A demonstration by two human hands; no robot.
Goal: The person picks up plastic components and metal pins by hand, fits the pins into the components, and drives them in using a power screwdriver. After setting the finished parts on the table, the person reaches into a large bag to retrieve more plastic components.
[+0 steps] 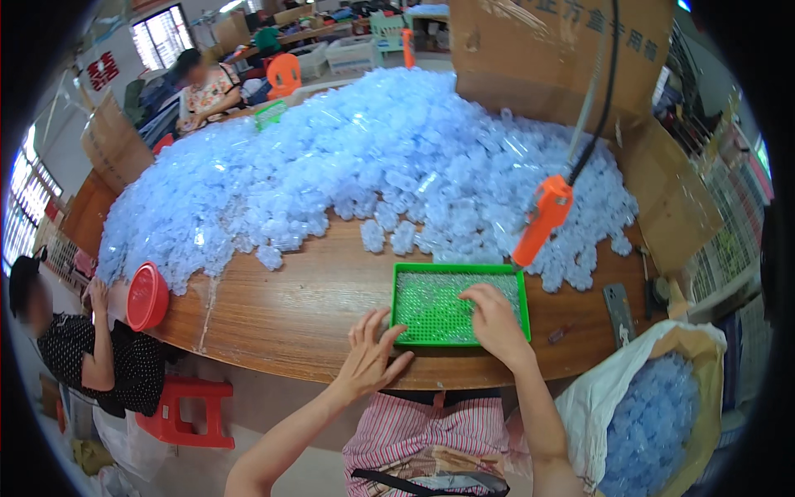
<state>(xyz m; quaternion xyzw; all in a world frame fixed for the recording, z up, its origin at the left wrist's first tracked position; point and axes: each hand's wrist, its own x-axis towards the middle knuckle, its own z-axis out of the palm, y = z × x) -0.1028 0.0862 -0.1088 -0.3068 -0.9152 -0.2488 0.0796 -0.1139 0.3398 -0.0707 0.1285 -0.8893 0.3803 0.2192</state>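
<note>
A green plastic tray (460, 341) with a gridded bottom lies at the table's near edge, holding many tiny shiny clear or metallic pieces (431, 288), too small to name. My left hand (368, 356) rests at its left near corner, fingers stretched out and thumb by the rim. Over the right half of the tray is my right hand (498, 327), its fingers bent and drawn together at the pieces; whatever is between the fingertips is too small to make out. An orange electric screwdriver (545, 217) hangs on a cable just beyond the tray's far right corner.
A big heap of bluish translucent plastic parts (331, 157) covers the far table (281, 306). A sack (654, 414) of them stands at right, near a phone (617, 311). Cardboard (563, 58) rises behind. At left are a red basin (147, 296), red stool (190, 412) and seated people.
</note>
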